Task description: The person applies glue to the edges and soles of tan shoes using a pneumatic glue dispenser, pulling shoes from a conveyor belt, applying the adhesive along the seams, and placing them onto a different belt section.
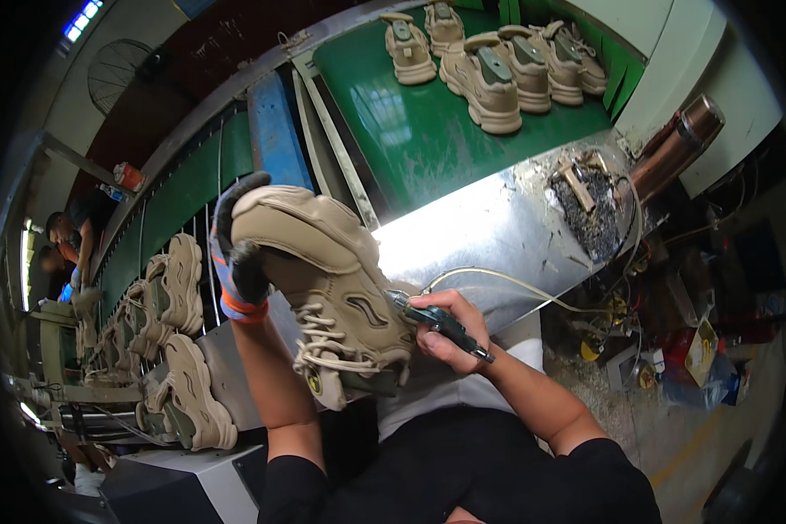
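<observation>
A beige lace-up sneaker [341,288] with a chunky sole is held up in front of me, tilted, its laces facing down and left. My left hand [238,262], in a dark grey and orange glove, grips it at the sole end on the upper left. In my bare right hand [467,316] is a dark pen-shaped hand tool [448,328] with a metallic front end. That front end touches or nearly touches the sneaker's side, just right of the oval side detail; exact contact cannot be made out.
Several beige sneakers stand on a green conveyor belt [367,113] at the back. More sneakers [196,393] line the rack on the left. A pale hose [498,272] crosses the metal tabletop [463,223]. A copper-coloured flask [679,144] stands at right. Another person [83,227] works far left.
</observation>
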